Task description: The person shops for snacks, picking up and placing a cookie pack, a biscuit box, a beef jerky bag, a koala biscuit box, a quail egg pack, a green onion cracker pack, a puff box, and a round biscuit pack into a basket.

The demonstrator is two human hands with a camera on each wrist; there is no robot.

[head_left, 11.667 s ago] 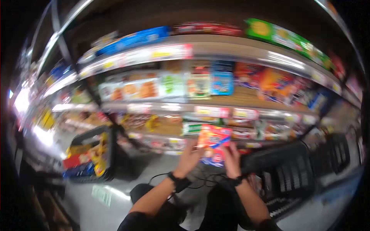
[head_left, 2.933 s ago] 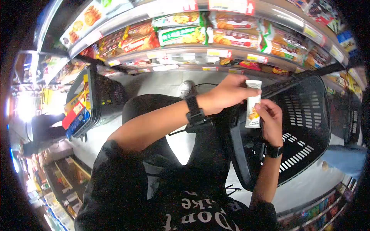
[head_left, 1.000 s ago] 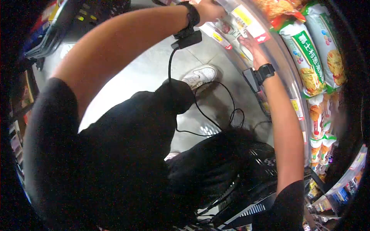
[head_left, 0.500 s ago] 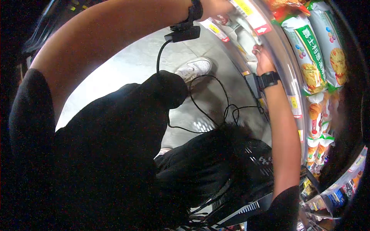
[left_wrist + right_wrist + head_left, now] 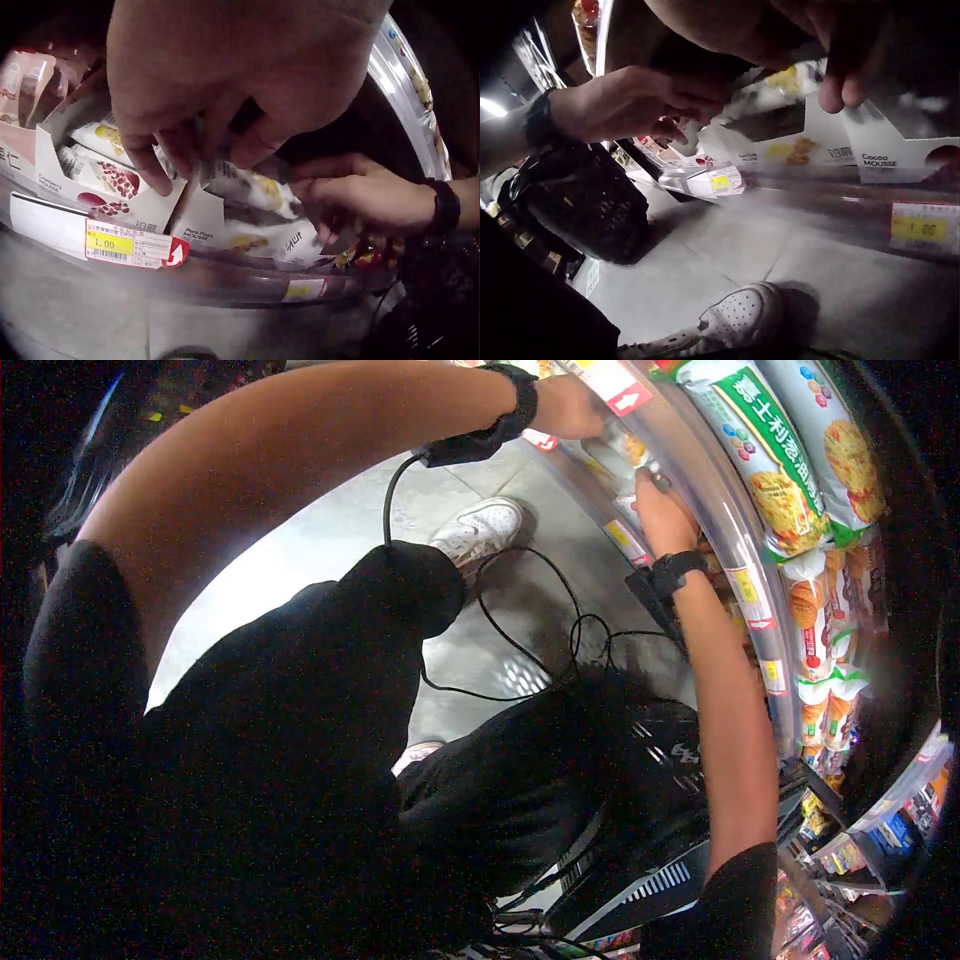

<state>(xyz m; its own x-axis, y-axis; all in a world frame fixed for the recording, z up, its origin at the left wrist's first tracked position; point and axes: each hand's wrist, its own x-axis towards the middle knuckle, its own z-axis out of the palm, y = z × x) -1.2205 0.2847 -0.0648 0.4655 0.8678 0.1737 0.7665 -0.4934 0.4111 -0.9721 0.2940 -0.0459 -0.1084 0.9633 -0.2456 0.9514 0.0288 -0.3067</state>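
Note:
Both hands reach into a low shelf. My left hand (image 5: 568, 408) comes from above, fingers pointing down where two white snack boxes meet. From the other side, my right hand (image 5: 665, 515) has curled fingers. Between them lies a white-and-yellow wrapped snack bar (image 5: 259, 187), pinched at one end by the left hand and gripped at the other by the right. It lies over an open box marked Pork Floss Mousse (image 5: 199, 217), which holds similar bars. Beside that, in the left wrist view, stands a Cranberry Mousse box (image 5: 75, 187) with white bars in it.
A Cocoa Mousse box (image 5: 885, 157) stands along the row. The clear shelf edge carries price tags (image 5: 124, 246). Above are biscuit packs (image 5: 765, 460). A black cable (image 5: 570, 600) loops over the floor near a white shoe (image 5: 480, 530). A black basket (image 5: 592, 202) stands nearby.
Earlier both hands held a red-and-blue snack bag, then a white bar over the basket. Since then they moved to the low shelf; the right hand's straight fingers have curled.

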